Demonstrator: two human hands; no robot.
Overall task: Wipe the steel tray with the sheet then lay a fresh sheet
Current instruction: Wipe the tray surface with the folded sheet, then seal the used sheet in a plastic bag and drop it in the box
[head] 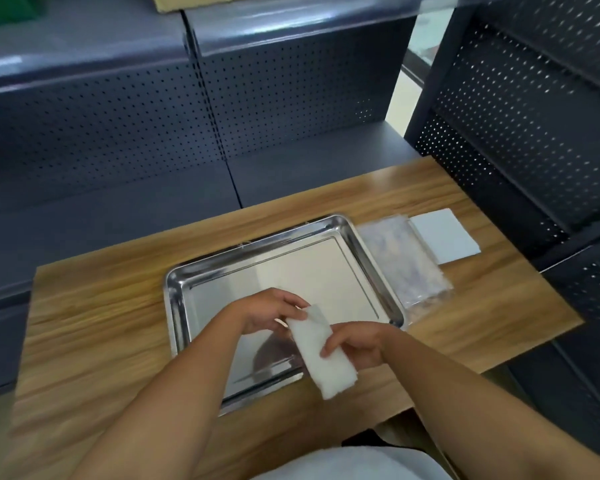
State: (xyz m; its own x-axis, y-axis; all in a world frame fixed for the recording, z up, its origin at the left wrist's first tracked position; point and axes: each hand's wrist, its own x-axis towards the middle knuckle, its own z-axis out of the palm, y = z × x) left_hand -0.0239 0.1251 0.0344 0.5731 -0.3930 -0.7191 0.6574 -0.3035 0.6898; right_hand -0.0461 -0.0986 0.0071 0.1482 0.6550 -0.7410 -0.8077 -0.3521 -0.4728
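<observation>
A shiny steel tray point(194, 282) lies on the wooden table, its flat bottom bare and reflective. Above the tray's near right corner I hold a folded white sheet point(321, 355) between both hands. My left hand point(269, 311) pinches its far end, and my right hand point(352, 342) grips its right side with the fingers curled over it. The sheet hangs tilted, its lower end past the tray's front rim. A stack of white sheets point(445, 239) rests on the table to the right of the tray.
A clear plastic packet point(400, 261) lies between the tray and the white stack. Dark perforated shelving stands behind the table and along the right side point(520, 126). Bare wooden tabletop point(94, 317) stretches left of the tray.
</observation>
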